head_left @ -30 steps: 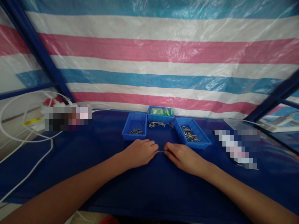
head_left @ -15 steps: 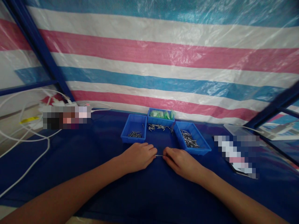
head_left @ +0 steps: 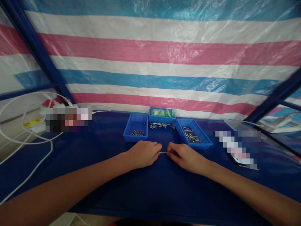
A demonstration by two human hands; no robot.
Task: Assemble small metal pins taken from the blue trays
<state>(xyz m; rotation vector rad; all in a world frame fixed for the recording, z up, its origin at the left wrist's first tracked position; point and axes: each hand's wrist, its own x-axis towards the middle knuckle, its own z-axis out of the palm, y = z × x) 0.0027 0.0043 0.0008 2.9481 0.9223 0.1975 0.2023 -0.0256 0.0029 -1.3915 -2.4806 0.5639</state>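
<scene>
Since half a second ago, both hands have shifted slightly to the right against the trays, and the view has tilted a little. The fingertips of the left hand [head_left: 144, 154] are pinched together on one end of a thin metal rod [head_left: 163, 152]; the right hand [head_left: 187, 156] pinches the other end between thumb and forefinger, its remaining fingers curled in. Only a short stretch of the rod shows between them, lying level—whether it touches the blue table [head_left: 145, 191] I cannot tell.

Just beyond the left hand stands a left blue tray [head_left: 135, 138] with slim metal pieces [head_left: 137, 133] in it; near the right hand, a slanted right blue tray [head_left: 202, 145] bears more metal pieces [head_left: 191, 135]. Between these trays lies a loose scatter of pins [head_left: 161, 125], in front of a rear blue tray [head_left: 162, 119] of green packets [head_left: 157, 112]. Farther out—white cables [head_left: 52, 146] at the left, a striped sheet [head_left: 152, 50] behind.
</scene>
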